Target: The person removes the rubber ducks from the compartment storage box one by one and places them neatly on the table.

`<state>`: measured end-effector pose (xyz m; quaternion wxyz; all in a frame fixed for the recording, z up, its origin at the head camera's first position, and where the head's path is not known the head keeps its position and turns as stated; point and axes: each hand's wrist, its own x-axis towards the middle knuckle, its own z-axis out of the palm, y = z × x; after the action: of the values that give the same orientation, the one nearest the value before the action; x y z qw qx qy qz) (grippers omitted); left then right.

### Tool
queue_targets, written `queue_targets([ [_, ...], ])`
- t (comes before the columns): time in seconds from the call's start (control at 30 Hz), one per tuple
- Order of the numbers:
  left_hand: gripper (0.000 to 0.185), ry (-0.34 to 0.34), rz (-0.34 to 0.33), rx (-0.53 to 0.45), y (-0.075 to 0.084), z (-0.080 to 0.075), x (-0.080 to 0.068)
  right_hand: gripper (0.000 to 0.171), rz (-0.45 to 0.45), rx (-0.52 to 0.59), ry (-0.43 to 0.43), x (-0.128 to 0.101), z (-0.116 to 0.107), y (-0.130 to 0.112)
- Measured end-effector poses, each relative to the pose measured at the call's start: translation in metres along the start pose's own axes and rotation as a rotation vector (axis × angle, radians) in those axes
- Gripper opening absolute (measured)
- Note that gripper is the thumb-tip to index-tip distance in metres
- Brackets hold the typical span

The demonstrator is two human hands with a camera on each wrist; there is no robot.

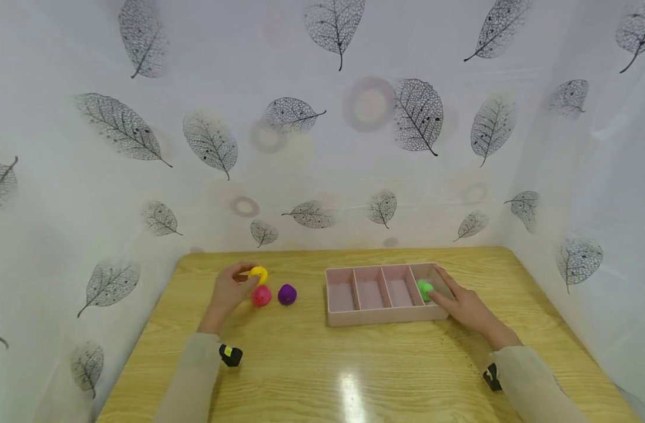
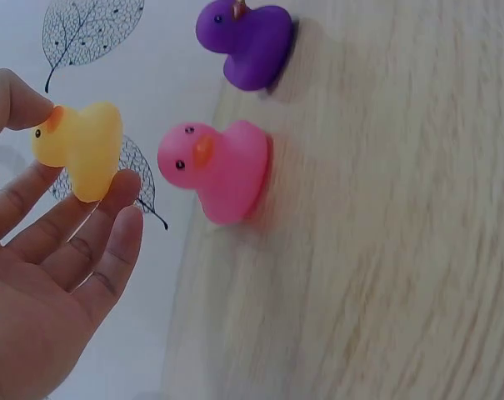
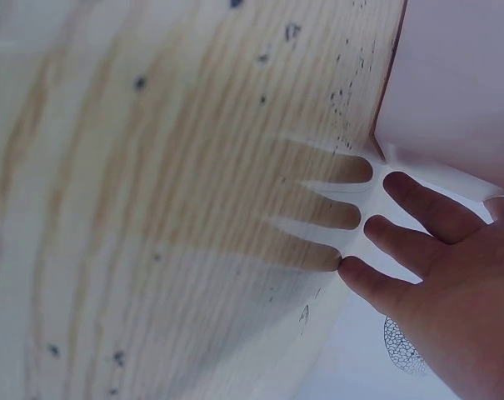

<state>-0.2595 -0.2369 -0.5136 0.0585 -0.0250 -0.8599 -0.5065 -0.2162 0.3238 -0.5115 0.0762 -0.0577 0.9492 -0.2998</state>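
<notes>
left hand (image 1: 228, 292): pinches yellow duck (image 2: 79, 148) at tray's (image 1: 378, 318) left, lifted clear to carry | pink duck (image 2: 218, 169), purple duck (image 2: 250, 42): standing between | right hand (image 1: 462, 305): fingers straight, steadying tray's right end beside green duck (image 1: 424, 288) in the end compartment

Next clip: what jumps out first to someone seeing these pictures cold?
Bright toy ducks on the wooden table: the left hand pinches a yellow duck, with a pink duck and a purple duck standing just right of it. Further right, the right hand rests at the pink divided tray, its fingers by a green duck in the rightmost compartment. Leaf-print sheets wall the scene.
</notes>
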Motion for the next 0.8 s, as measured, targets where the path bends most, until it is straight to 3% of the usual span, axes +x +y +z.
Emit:
queue_targets([
  [0.43, 0.036, 0.016, -0.036, 0.04, -0.017, -0.019, -0.013, 0.087, 0.001, -0.003, 0.0, -0.001, 0.0, 0.0],
  [0.8, 0.037, 0.005, -0.071, 0.076, -0.028, -0.025, -0.017, 0.087, -0.002, 0.001, 0.002, 0.0, 0.001, 0.003],
])
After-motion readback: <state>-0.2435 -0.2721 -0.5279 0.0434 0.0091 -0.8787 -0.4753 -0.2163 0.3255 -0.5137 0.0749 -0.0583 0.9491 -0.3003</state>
